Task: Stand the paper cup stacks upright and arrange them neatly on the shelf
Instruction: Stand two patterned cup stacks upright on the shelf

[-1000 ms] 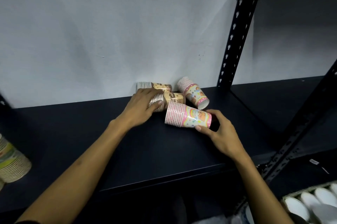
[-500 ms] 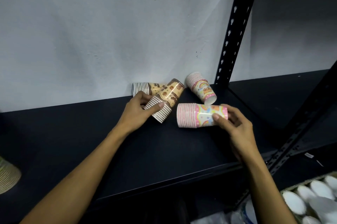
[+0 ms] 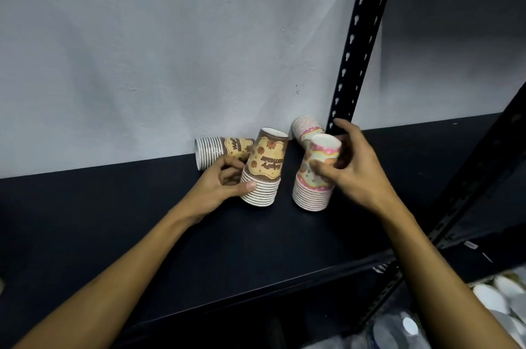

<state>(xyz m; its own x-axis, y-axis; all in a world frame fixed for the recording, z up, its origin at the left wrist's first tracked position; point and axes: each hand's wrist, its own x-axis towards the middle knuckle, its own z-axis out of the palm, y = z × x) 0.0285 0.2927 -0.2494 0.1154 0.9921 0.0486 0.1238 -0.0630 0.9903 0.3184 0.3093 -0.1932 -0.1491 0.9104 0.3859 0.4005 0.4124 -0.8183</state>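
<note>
Head view: four paper cup stacks sit on a dark shelf [image 3: 142, 235] against a pale wall [image 3: 170, 50], near a black perforated upright [image 3: 358, 44]. Left hand [image 3: 219, 188] curls round the brown-and-yellow stack [image 3: 263, 168], thumb across the ribbed rims low on its front and fingers tucked behind; that stack stands rim-down, base up, leaning a little to the right, its lower edge on or just above the shelf, which of the two I cannot tell. Right hand [image 3: 353, 169] grips the pink stack [image 3: 314, 175], thumb pressed on the printed side and fingers wrapped round the far side near the white base, which points up; this stack also stands rim-down and tilts slightly right, its rims close to the shelf surface. The two held stacks are near each other but apart, with bare shelf between them. Behind the left hand, a second brown stack [image 3: 219, 149] lies on its side along the wall, rims pointing left. Behind the pink stack, a second pink stack [image 3: 306, 128] lies tilted near the upright, partly hidden by the held one. Lower right, below the shelf, pale rounded lids or plates [image 3: 489, 297] show, blurred and hard to identify.
</note>
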